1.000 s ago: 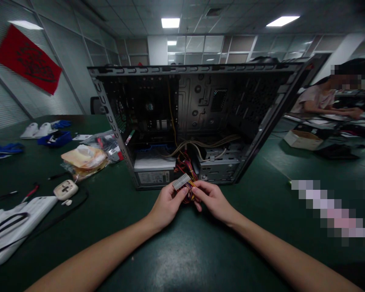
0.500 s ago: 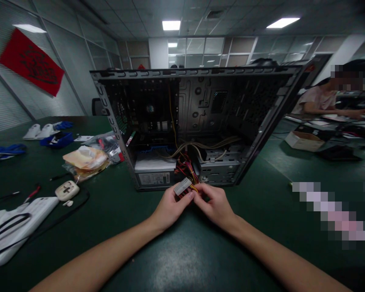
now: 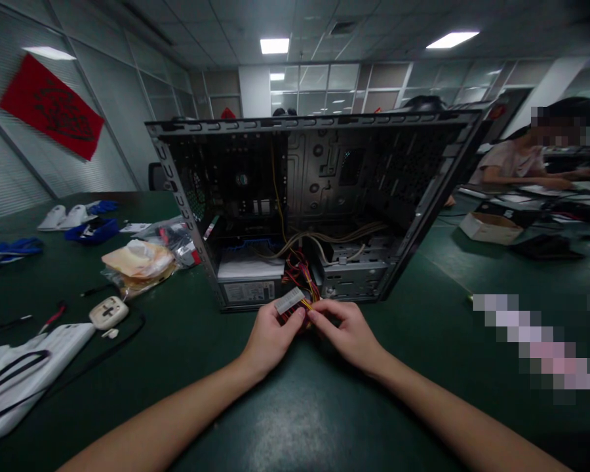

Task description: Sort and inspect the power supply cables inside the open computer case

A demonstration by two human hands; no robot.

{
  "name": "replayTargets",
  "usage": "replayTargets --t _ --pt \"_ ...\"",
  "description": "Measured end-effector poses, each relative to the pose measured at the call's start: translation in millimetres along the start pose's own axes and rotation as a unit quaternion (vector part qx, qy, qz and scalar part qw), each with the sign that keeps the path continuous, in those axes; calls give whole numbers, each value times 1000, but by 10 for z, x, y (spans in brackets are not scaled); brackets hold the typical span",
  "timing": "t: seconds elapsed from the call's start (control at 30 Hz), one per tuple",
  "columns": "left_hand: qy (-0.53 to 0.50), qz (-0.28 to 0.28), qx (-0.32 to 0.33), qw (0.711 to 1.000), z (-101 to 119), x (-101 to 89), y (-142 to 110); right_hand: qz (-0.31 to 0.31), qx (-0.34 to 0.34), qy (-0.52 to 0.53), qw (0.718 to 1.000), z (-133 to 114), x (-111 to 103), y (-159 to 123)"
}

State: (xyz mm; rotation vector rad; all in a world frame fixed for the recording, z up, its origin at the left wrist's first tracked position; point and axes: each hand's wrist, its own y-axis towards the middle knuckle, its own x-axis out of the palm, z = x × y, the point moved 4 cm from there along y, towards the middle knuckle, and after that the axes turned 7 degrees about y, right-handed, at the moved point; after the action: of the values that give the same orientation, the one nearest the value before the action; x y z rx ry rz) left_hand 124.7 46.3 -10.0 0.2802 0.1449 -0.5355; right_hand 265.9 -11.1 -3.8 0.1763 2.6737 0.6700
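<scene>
An open computer case (image 3: pixel 305 120) stands on the green table, its inside facing me. Just in front of its lower edge, my left hand (image 3: pixel 274 335) grips a wide whitish power connector (image 3: pixel 290 300) with its thumb on the wires behind it. My right hand (image 3: pixel 347 331) pinches the same bundle of yellow, red and black wires (image 3: pixel 309 304) close beside the left thumb. These wires run back into the case, between the power supply (image 3: pixel 250 290) at lower left and the metal drive bay (image 3: pixel 356 283) at lower right. The fingertips under the bundle are hidden.
Plastic-bagged food (image 3: pixel 137 259), a cream plus-marked device (image 3: pixel 109 313), a white power strip-like slab (image 3: pixel 69 354) and blue-white gloves (image 3: pixel 12 250) lie left. A blue tray (image 3: pixel 92 231) sits farther back. At right are a cardboard box (image 3: pixel 491 227) and a seated person (image 3: pixel 511 160).
The connector and both hands have shifted slightly left. The connector lies a little flatter, and the right fingertips have moved closer to the left thumb.
</scene>
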Motion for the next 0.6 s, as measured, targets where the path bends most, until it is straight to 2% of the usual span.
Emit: replayTargets --t 0.1,0.23,0.47,0.6 --pt "9 3 4 1000 -12 -20 6 -22 23 33 999 10 8 5" --pt "8 10 23 1000 -16 -39 3 -14 25 42 999 11 -3 -2" --pt "-31 -19 7 999 -1 -11 0 -24 70 102 992 85 27 -15" --pt "-17 -14 7 1000 -21 -19 13 -27 93 127 987 114 55 -21"
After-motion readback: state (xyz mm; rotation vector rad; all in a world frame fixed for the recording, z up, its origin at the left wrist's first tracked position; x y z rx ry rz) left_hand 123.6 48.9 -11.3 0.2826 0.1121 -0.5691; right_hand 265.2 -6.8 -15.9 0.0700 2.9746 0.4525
